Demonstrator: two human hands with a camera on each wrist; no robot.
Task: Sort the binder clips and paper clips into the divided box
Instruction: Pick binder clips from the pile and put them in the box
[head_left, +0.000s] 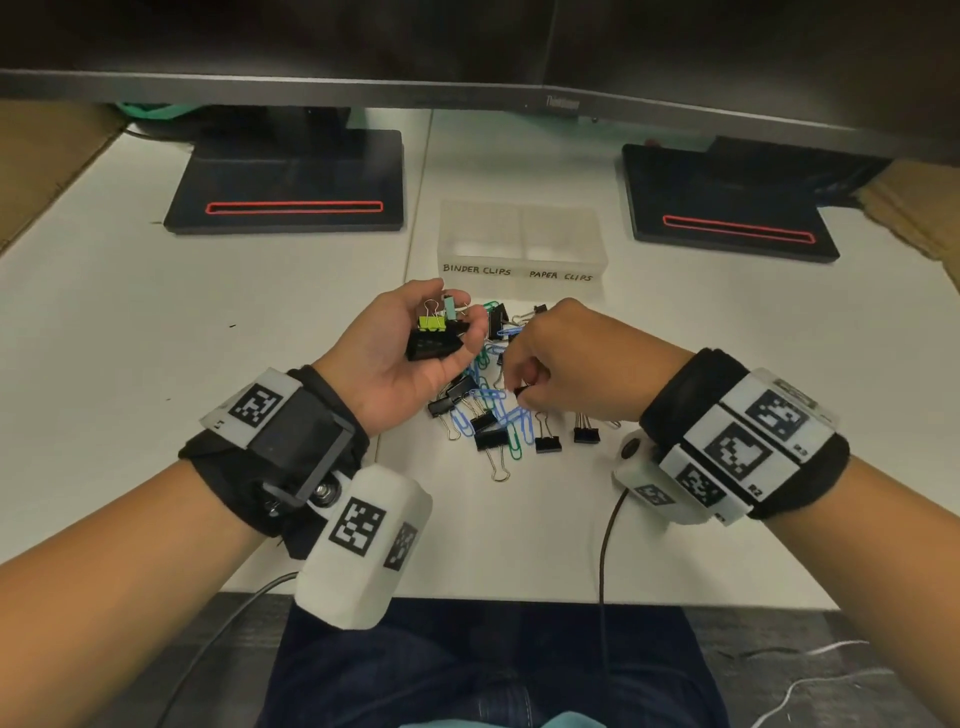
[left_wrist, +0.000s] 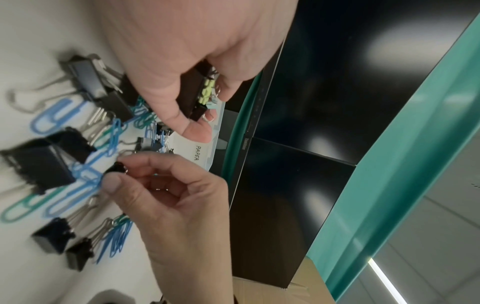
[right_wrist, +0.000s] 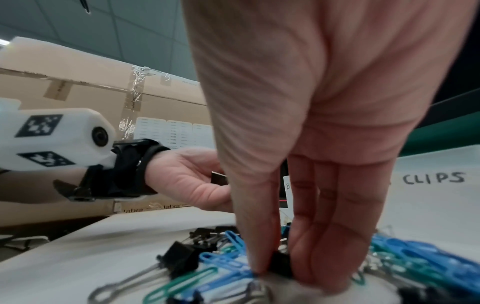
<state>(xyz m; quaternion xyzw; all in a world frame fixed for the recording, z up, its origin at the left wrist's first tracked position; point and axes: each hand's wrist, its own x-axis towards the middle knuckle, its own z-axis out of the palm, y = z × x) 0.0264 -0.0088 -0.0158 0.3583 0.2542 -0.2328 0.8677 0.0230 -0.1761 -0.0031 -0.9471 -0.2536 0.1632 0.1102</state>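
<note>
left hand (head_left: 400, 348) palm-up at frame centre, cupping gathered black, lime and mint binder clips (head_left: 435, 332) as a holding tray | right hand (head_left: 566, 364) pinching small black binder clip (head_left: 521, 391) off mixed pile (head_left: 493, 415) | translucent divided box (head_left: 522, 244) upper centre, apparently empty

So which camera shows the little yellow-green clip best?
The head view: the yellow-green clip sits in the open left palm, facing up. The left wrist view shows only its edge between fingers. The right wrist view hides it.
</note>
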